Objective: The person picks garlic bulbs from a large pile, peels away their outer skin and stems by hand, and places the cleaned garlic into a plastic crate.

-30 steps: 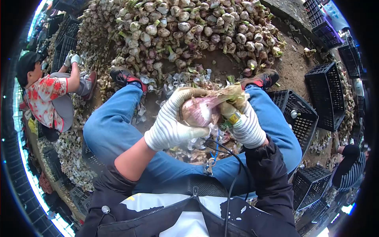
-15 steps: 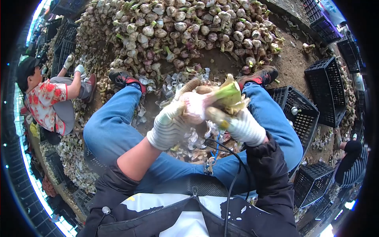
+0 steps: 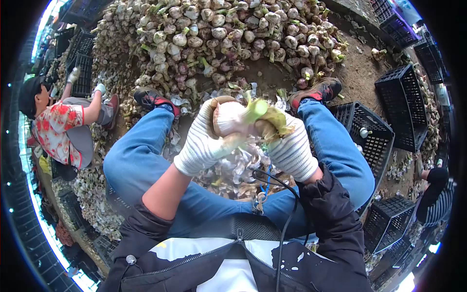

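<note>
My left hand [image 3: 206, 136], in a white striped knit glove, is wrapped round a garlic bulb [image 3: 232, 118] with pinkish-white skin. The bulb's cut green stem [image 3: 256, 110] points up and to the right. My right hand [image 3: 291, 146], gloved the same way, pinches a piece of yellowish outer husk [image 3: 278, 120] beside the stem. Whether that husk is still joined to the bulb I cannot tell. Loose papery skins [image 3: 238, 165] lie on the ground between my legs, below both hands.
A large heap of garlic bulbs [image 3: 219, 44] spreads beyond my shoes. Black plastic crates [image 3: 369, 138] stand at my right, one with a few bulbs inside. A person in a floral shirt [image 3: 61, 121] squats at left; another person [image 3: 433, 199] is at far right. A black cable [image 3: 287, 219] hangs at my front.
The garlic bulb has turned, its stem now more upright and to the left of where it was. My right hand has pulled husk down and away from the stem.
</note>
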Available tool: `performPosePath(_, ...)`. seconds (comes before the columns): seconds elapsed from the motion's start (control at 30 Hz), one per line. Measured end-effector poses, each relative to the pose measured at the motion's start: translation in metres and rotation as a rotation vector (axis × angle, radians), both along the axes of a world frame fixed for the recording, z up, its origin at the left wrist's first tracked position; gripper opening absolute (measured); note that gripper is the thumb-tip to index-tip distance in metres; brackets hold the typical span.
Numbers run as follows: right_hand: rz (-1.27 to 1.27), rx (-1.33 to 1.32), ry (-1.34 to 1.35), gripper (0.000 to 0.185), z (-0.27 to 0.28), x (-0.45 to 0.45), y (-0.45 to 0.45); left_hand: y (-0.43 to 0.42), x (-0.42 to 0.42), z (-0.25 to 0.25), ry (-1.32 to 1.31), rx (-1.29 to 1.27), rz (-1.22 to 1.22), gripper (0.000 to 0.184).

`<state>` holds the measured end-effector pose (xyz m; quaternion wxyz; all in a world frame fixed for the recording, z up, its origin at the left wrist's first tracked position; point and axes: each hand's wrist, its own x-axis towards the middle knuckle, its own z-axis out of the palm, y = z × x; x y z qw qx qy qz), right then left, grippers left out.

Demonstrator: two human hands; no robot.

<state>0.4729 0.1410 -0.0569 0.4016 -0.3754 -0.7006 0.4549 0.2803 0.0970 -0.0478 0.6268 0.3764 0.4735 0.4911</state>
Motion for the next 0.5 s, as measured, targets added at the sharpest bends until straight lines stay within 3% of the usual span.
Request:
performPosePath(0.1, -0.012, -0.084, -0.016, 0.015, 0.002, 0.011, 0.006, 0.000, -0.003, 0.007, -0.122, -0.070, -0.099, 0.079)
performPosePath(0.13, -0.016, 0.032, -0.164, 0.019, 0.003, 0.015, 0.008, -0.001, -0.004, 0.007, -0.164, -0.094, -0.133, 0.080)
performPosePath(0.23, -0.002, 0.005, 0.047, 0.024, 0.002, 0.005, 0.000, 0.003, -0.004, 0.000, -0.408, -0.111, -0.082, 0.082)
performPosePath(0.27, 0.097, -0.001, 0.116, 0.030, 0.008, 0.005, -0.005, 0.002, -0.001, 0.002, -0.324, -0.088, -0.071, 0.080)
performPosePath(0.37, 0.229, 0.090, -0.104, 0.033, 0.017, 0.003, -0.012, 0.003, -0.005, -0.021, -0.108, -0.049, 0.057, 0.084)
performPosePath(0.43, 0.200, 0.151, -0.067, 0.035, 0.009, 0.004, -0.013, 0.002, -0.002, -0.023, 0.020, -0.105, 0.200, 0.065)
performPosePath(0.5, 0.133, 0.115, 0.004, 0.035, 0.001, 0.006, -0.010, -0.002, 0.000, -0.011, -0.141, -0.185, 0.230, 0.062)
